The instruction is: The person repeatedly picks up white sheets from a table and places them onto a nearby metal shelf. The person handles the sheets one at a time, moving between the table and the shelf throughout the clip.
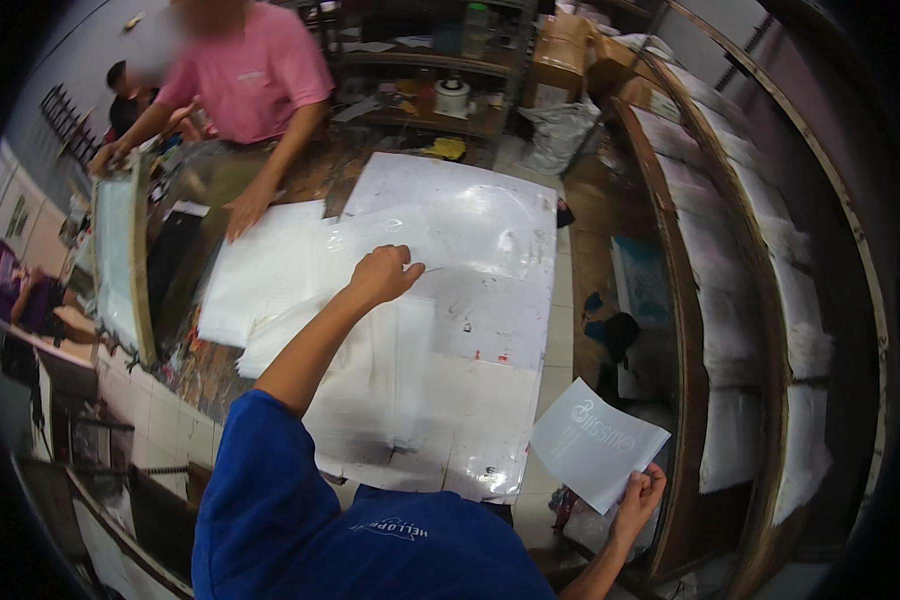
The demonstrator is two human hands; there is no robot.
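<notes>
My left hand [385,273] reaches over the table with its fingers curled in; whether a thin sheet is pinched in them is hidden. Just beyond it lies a translucent plastic sheet [375,232], partly over the pile. Beneath my left forearm spreads a loose stack of white plastic sheets [370,370], possibly flat bags. Off the table's right side, my right hand [642,497] grips the lower right corner of a pale grey printed sheet [595,450] between thumb and fingers. White lettering shows on its face.
Across the table a co-worker in a pink shirt [260,75] rests one hand on another white stack [260,265] and holds a framed printing screen [135,265] with the other. A stained white board [495,310] covers the tabletop. Long wooden racks [760,290] of white sheets stand right.
</notes>
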